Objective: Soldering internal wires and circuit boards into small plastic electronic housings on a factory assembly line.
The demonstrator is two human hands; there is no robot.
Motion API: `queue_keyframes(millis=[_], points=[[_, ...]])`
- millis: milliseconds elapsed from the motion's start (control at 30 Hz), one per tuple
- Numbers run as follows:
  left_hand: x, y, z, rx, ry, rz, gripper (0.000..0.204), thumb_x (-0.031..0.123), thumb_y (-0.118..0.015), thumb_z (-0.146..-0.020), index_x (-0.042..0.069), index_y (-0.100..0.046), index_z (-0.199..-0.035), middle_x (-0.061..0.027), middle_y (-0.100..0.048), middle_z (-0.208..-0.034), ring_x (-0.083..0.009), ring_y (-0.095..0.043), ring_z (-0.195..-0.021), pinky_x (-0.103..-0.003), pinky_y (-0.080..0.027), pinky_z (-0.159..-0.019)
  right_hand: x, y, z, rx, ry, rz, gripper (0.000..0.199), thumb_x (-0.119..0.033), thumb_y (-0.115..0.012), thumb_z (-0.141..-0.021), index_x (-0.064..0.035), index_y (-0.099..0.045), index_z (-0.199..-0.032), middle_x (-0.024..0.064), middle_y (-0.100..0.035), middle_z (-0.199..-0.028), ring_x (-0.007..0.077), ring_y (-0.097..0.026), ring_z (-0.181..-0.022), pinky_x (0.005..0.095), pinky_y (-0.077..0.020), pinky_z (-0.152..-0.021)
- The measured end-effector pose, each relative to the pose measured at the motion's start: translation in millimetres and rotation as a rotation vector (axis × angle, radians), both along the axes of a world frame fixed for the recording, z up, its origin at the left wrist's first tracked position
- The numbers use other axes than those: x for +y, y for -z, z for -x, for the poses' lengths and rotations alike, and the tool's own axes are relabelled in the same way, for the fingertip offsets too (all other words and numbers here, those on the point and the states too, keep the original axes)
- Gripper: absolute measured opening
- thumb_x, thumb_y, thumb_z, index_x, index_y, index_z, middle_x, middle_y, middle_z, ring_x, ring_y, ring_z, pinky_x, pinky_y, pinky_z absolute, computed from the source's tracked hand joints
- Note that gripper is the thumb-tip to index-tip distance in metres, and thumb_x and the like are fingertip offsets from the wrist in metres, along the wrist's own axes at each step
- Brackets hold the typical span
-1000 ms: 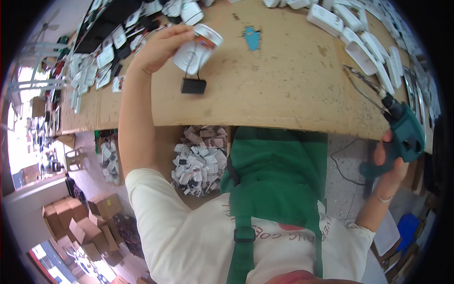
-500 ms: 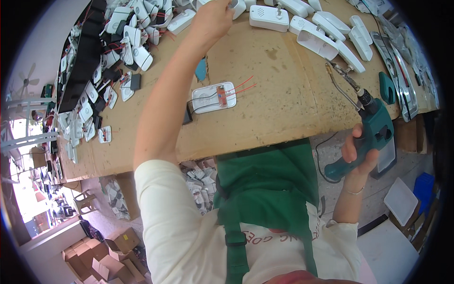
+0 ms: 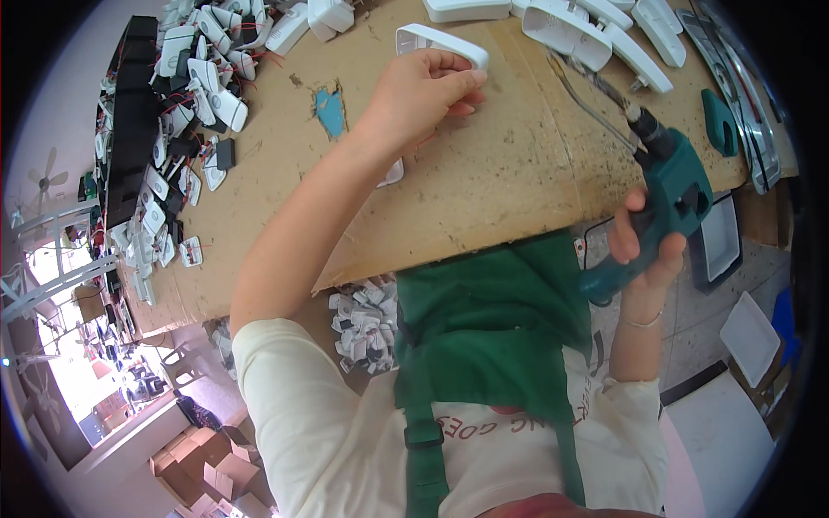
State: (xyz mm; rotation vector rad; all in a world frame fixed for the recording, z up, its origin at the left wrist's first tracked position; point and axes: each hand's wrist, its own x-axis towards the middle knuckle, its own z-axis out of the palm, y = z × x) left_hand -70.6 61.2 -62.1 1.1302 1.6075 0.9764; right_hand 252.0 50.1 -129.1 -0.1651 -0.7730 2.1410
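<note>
My left hand (image 3: pixel 421 97) grips a hollow white plastic housing (image 3: pixel 439 40) by its near side, raised over the cardboard-covered table (image 3: pixel 484 190). Under my left wrist lies a white cover (image 3: pixel 393 173); most of it, with its circuit board, is hidden by my hand and forearm. In my right hand (image 3: pixel 641 246) is a green soldering gun (image 3: pixel 678 177), held by its handle at the table's front edge. Its dark tip and thin curved metal tube point up and left, over the table.
White units with black blocks and red wires are heaped at the far left (image 3: pixel 203 78), beside a black panel (image 3: pixel 138 112). More white housings (image 3: pixel 566 36) line the far right, near a green curved piece (image 3: pixel 719 125). White parts (image 3: pixel 363 324) fill a container below the table.
My left hand has come back from the far edge toward me, bringing a white housing. It now covers most of the cover with the board. My right hand still holds the soldering gun, slightly higher in view.
</note>
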Motion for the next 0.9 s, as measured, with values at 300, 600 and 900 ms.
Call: queue_keyframes(millis=[300, 600, 900], points=[[-6, -19, 73, 0.515, -0.113, -0.344, 0.031, 0.019, -0.064, -0.089, 0.000, -0.064, -0.113, -0.0098, -0.069, -0.097, -0.0161, -0.065, -0.085, -0.030, -0.050, -0.073, 2, -17, 40, -0.052, 0.120, 0.025, 0.082, -0.041, -0.067, -0.087, -0.0034, -0.024, -0.147, 0.0231, -0.035, -0.144, 0.0202, -0.059, -0.097, 0.0298, -0.0548, -0.080], [53, 11, 71, 0.612, 0.194, 0.076, 0.034, 0.019, -0.059, -0.090, 0.001, -0.059, -0.119, -0.0189, -0.066, -0.104, -0.0250, -0.065, -0.091, -0.035, -0.050, -0.076, 14, -27, 88, 0.114, 0.076, 0.044, 0.069, -0.045, -0.054, -0.094, -0.0036, -0.030, -0.145, 0.0243, -0.038, -0.144, 0.0276, -0.059, -0.114, 0.0352, -0.0541, -0.089], [21, -84, 56, 1.304, 0.450, -0.394, 0.018, 0.010, -0.054, -0.089, 0.008, -0.068, -0.100, -0.0150, -0.064, -0.102, -0.0348, -0.063, -0.093, -0.041, -0.049, -0.078, 7, -32, 68, 0.059, 0.072, 0.042, 0.074, -0.042, -0.059, -0.092, -0.0061, -0.026, -0.147, 0.0227, -0.036, -0.143, 0.0233, -0.061, -0.103, 0.0354, -0.0557, -0.084]])
